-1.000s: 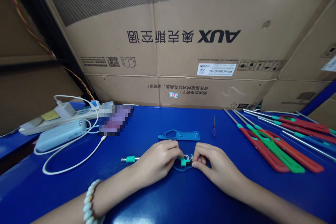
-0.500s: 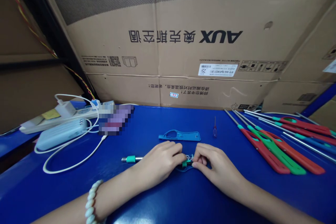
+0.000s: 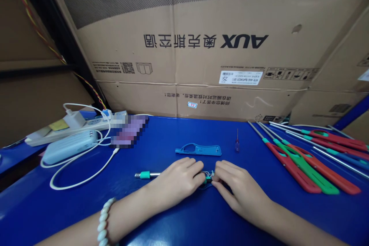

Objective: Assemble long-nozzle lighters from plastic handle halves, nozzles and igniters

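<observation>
An opened long-neck lighter (image 3: 147,175) lies on the blue table, its metal tube and green collar pointing left. My left hand (image 3: 182,177) is closed over its handle, covering most of it. Curled in a pinch, the fingers of my right hand (image 3: 235,180) touch the handle's right end, where thin white wires and a green part show. Whether they grip a small inner part is hidden. Just beyond my hands rests the loose blue half of a lighter handle (image 3: 206,150). Farther right stands a small pinkish dispensing needle (image 3: 237,144), its tip upward.
Several finished-looking lighters (image 3: 300,161) in red, green, orange and blue lie at the right. At the left are a power strip (image 3: 46,134), a light-blue power bank (image 3: 69,147), a purple blurred phone (image 3: 129,130) and white cables. A large cardboard sheet (image 3: 201,7) stands behind.
The whole view has shifted slightly. My left fingers have moved a little over the handle, and my right hand stays at its end. The loose half and the needle lie where they were.
</observation>
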The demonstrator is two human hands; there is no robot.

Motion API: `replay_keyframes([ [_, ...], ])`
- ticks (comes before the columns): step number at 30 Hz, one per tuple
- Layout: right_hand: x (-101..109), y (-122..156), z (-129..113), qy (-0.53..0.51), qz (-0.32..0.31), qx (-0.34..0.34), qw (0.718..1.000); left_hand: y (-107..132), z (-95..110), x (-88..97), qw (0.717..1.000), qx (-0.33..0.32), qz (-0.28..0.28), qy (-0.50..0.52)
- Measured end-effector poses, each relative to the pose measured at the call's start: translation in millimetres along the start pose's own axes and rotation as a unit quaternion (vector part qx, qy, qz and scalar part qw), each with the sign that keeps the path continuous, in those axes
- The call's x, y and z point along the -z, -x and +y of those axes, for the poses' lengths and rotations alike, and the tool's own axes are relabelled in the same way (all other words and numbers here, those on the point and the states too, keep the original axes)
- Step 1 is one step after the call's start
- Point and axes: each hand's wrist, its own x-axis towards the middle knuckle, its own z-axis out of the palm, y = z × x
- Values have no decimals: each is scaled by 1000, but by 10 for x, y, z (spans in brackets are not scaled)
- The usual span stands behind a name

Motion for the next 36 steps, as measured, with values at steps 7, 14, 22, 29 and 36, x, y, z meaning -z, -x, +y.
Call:
replay_keyframes([
  [7,-37,53,-58,141,-1,78,987,9,80,51,999,-31,-12,-34],
  [14,-40,98,-111,184,14,118,976,35,157,51,997,-23,-39,-55],
  [22,167,-30,-12,-61,-56,-35,996,6,21,60,996,41,-43,65],
  [29,186,-72,27,-226,-44,-128,965,3,1,128,987,71,-70,130],
  [36,286,-96,161,-220,1,-121,968,17,-8,146,978,95,-83,166],
])
